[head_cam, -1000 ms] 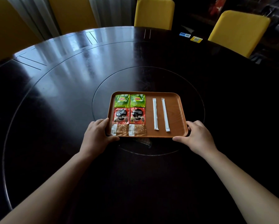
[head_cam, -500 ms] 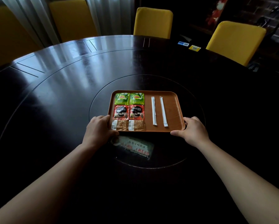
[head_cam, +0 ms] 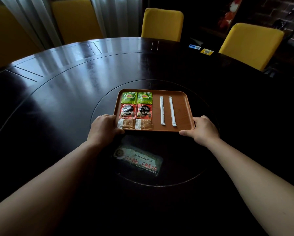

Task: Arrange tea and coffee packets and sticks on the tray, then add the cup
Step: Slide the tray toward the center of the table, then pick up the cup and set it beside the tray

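A brown tray (head_cam: 182, 108) sits near the middle of the dark round table. On its left half lie two green Lipton tea packets (head_cam: 137, 97), two red Nescafe packets (head_cam: 135, 111) below them, and two tan sugar packets (head_cam: 135, 124) nearest me. Two white sticks (head_cam: 167, 110) lie side by side on the right half. My left hand (head_cam: 104, 129) grips the tray's near left corner. My right hand (head_cam: 203, 130) grips its near right corner. No cup is in view.
A printed card (head_cam: 138, 160) lies on the table's inner disc just in front of the tray. Yellow chairs (head_cam: 162, 23) stand around the far rim. Small blue and yellow labels (head_cam: 200, 49) lie at the far right edge.
Both hands have pushed the tray away from me across the table, and the printed card that was under its near edge now shows in full.
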`<state>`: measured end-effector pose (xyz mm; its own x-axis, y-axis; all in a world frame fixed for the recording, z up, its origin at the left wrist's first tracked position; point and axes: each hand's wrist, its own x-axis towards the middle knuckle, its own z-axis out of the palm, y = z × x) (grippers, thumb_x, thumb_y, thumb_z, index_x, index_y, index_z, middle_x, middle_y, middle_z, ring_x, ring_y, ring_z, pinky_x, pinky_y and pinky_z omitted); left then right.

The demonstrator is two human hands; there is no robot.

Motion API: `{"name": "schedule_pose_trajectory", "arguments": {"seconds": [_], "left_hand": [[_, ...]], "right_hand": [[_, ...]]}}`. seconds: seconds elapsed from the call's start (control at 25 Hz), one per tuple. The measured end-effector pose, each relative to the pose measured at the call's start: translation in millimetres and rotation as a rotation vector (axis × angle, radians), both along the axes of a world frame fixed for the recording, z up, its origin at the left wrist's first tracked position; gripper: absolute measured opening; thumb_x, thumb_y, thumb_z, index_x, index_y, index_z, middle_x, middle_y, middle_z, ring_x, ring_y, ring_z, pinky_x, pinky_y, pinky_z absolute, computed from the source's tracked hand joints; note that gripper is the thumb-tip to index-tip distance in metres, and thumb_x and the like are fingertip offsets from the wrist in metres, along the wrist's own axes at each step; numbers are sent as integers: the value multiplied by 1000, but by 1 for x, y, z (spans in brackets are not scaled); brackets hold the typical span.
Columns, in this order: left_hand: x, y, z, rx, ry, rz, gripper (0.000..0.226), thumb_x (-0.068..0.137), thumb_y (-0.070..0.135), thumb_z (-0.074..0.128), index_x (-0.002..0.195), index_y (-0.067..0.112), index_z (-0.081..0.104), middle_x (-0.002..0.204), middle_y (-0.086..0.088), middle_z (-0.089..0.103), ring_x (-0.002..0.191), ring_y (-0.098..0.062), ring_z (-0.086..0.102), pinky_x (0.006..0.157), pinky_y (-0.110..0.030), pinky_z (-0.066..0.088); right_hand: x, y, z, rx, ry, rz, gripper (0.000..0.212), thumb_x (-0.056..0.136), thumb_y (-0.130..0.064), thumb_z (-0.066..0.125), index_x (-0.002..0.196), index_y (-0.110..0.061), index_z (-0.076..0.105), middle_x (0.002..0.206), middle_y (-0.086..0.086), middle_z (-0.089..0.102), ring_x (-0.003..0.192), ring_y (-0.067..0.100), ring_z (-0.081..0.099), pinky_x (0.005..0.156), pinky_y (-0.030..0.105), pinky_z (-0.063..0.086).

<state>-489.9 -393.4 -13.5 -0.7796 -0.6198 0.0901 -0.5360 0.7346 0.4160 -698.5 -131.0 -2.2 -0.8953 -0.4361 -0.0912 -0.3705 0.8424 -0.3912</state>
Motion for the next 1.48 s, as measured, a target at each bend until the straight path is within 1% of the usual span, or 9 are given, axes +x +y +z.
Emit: {"name": "schedule_pose_trajectory", "arguments": {"seconds": [0.28,0.48,0.64,0.76,1.0,1.12,1.28,1.36,1.48], "left_hand": [[1,1,0,-15,6,13,36,67,36,86,82,11,65,79,-1,51,77,-25,51,64,-33,31],[4,8,0,35,-33,37,49,72,37,81,109,11,63,102,-12,63,98,-33,53,76,-38,40],[17,35,3,126,-13,75,67,77,37,78,131,12,48,120,-16,58,111,-34,49,91,-42,41],[43,67,4,170,13,106,71,85,34,72,143,12,38,132,-16,49,123,-34,46,101,-46,41],[126,170,10,1,-51,-97,54,85,35,69,132,14,55,129,-11,53,115,-33,52,96,-47,47],[166,232,17,-23,-87,-220,50,84,35,69,130,17,58,130,-9,55,118,-31,52,93,-46,48],[201,302,21,-39,-105,-355,46,84,37,66,126,19,59,126,-7,57,114,-31,54,90,-45,47],[206,322,19,-57,-99,-420,45,83,40,58,123,20,61,123,-8,58,110,-34,55,88,-46,46],[198,344,8,-97,-102,-485,45,89,43,55,128,22,58,131,-11,55,124,-36,47,102,-55,37]], "right_hand": [[-1,2,-2,-41,-5,5,51,70,-52,84,108,-23,68,111,-1,54,86,15,52,69,29,40],[5,5,0,27,-13,9,55,74,-56,79,114,-23,61,117,1,51,89,19,54,73,32,46],[21,18,0,74,52,5,60,80,-57,72,120,-17,52,124,8,54,104,28,60,80,41,55],[42,40,3,46,20,-9,65,87,-53,66,136,-15,48,129,8,56,116,29,57,89,45,54],[138,108,21,-156,-94,-23,45,89,-40,67,128,-19,61,112,-2,64,102,18,63,84,33,52],[200,154,30,-242,-146,-47,36,88,-34,70,120,-19,66,102,-4,66,91,14,64,83,31,53],[283,234,41,-298,-195,-121,27,87,-31,72,112,-20,70,93,-9,68,78,3,62,70,13,44],[318,278,44,-334,-194,-199,24,86,-29,73,108,-20,72,90,-8,70,78,3,63,72,14,46],[361,347,47,-350,-165,-360,17,87,-26,72,103,-21,73,89,-8,71,78,3,65,75,16,49]]}}
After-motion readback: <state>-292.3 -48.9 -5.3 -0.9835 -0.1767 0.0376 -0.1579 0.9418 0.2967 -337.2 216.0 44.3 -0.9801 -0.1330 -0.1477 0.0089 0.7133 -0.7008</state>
